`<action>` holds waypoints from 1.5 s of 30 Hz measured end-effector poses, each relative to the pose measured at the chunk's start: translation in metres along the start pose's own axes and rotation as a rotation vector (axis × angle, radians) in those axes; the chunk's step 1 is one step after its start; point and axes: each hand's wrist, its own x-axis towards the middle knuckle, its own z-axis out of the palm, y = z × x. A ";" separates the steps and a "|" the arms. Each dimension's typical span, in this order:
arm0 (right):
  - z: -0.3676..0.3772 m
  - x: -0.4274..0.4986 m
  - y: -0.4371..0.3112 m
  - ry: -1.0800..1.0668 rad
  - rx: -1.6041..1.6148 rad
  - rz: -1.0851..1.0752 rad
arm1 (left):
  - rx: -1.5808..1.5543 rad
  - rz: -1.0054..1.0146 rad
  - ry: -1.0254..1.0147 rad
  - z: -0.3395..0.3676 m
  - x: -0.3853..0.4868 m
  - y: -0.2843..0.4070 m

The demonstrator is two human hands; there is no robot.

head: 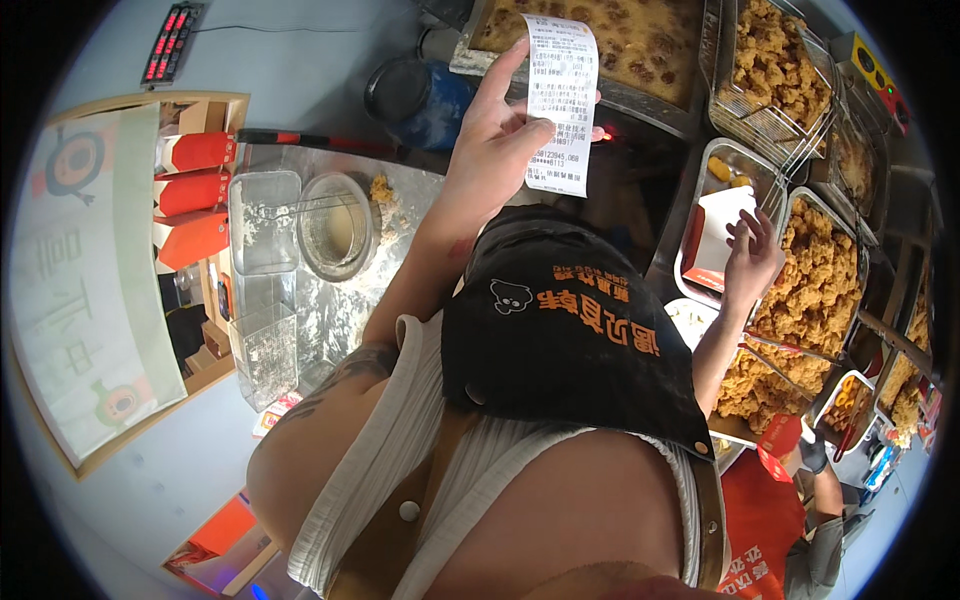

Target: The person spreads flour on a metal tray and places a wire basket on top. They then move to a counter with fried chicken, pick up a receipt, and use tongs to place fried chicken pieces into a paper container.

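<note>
My left hand [499, 124] holds a printed paper receipt [562, 105] between thumb and fingers, in front of the fryer. The strip hangs with its printed side facing me. My right hand [754, 259] has its fingers spread and slightly bent beside a red and white paper food box [716, 229]. Whether those fingers touch the box is not clear. That box stands in a metal tray [681, 262], where a few yellow fried pieces [727, 172] also lie. Just right of my right hand is a large tray of fried chicken pieces [817, 262].
Food bubbles in the fryer vat [600, 45]; a wire basket [772, 112] holds fried chicken beside it. Tongs [795, 349] cross the chicken tray. At left, a sieve [330, 232] rests in a bowl. A co-worker's black-gloved hand [814, 454] is beside a red box [781, 439].
</note>
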 end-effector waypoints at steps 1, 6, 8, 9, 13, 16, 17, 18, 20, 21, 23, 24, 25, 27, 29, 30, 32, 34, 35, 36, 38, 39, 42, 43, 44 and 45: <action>0.004 -0.002 -0.001 -0.016 0.014 -0.007 | 0.015 0.004 -0.006 0.001 0.001 0.000; 0.025 -0.008 -0.006 -0.087 0.010 -0.002 | 0.026 0.010 -0.009 0.000 0.003 0.000; 0.033 -0.009 -0.008 -0.115 0.024 -0.055 | -0.005 0.029 -0.020 0.000 0.002 0.000; 0.036 -0.010 -0.010 -0.125 0.032 -0.032 | 0.003 0.026 -0.015 0.000 0.001 0.000; 0.040 -0.007 -0.012 -0.192 0.067 -0.043 | -0.005 0.013 -0.022 -0.001 -0.002 -0.001; 0.036 -0.001 -0.010 -0.221 0.028 -0.080 | 0.000 0.020 -0.023 -0.002 -0.002 -0.002; 0.035 0.002 -0.009 -0.229 0.002 -0.099 | 0.002 0.025 -0.023 -0.003 -0.002 -0.003; 0.033 0.004 -0.007 -0.237 -0.025 -0.119 | 0.009 0.019 -0.014 -0.003 -0.002 -0.003; 0.031 0.009 -0.005 -0.233 0.009 -0.123 | 0.009 0.034 -0.014 -0.002 -0.004 -0.003; 0.031 0.010 -0.004 -0.234 0.042 -0.093 | 0.011 0.035 -0.008 -0.001 -0.005 -0.003; 0.030 0.013 -0.003 -0.221 0.047 -0.105 | 0.038 0.033 -0.004 0.000 -0.006 -0.003; 0.029 0.014 -0.003 -0.214 0.056 -0.094 | 0.050 0.030 -0.004 0.000 -0.007 -0.003; 0.028 0.015 -0.004 -0.221 0.036 -0.088 | 0.057 0.032 -0.004 0.000 -0.007 -0.003; 0.027 0.016 -0.007 -0.227 0.008 -0.046 | 0.070 0.034 -0.005 0.001 -0.006 -0.004; 0.025 0.016 -0.010 -0.240 -0.027 -0.072 | 0.043 0.020 0.001 0.002 -0.005 -0.005; 0.024 0.016 -0.011 -0.242 -0.037 -0.069 | 0.030 0.014 0.004 0.002 -0.004 -0.006; 0.022 0.015 -0.012 -0.241 -0.039 -0.081 | 0.045 0.026 0.007 0.004 -0.004 -0.009; 0.020 0.014 -0.013 -0.234 -0.047 -0.079 | 0.055 0.027 0.008 0.006 -0.005 -0.011; 0.019 0.014 -0.012 -0.229 -0.053 -0.074 | 0.059 0.024 0.007 0.007 -0.005 -0.011; 0.018 0.013 -0.012 -0.216 -0.057 -0.053 | 0.064 0.022 0.007 0.008 -0.005 -0.011; 0.015 0.014 -0.010 -0.230 -0.075 -0.069 | 0.057 0.005 0.011 0.009 -0.006 -0.012; 0.014 0.014 -0.008 -0.232 -0.090 -0.034 | 0.054 -0.004 0.013 0.009 -0.005 -0.012; 0.013 0.011 -0.001 -0.227 -0.073 -0.027 | 0.055 -0.020 0.011 0.011 -0.003 -0.011; 0.014 0.010 0.001 -0.223 -0.080 -0.054 | 0.056 -0.023 0.009 0.012 -0.003 -0.011; 0.013 0.010 0.004 -0.222 -0.090 -0.059 | 0.056 -0.026 0.008 0.013 -0.002 -0.010; 0.012 0.011 0.006 -0.201 -0.083 -0.089 | 0.056 -0.028 0.005 0.014 -0.002 -0.010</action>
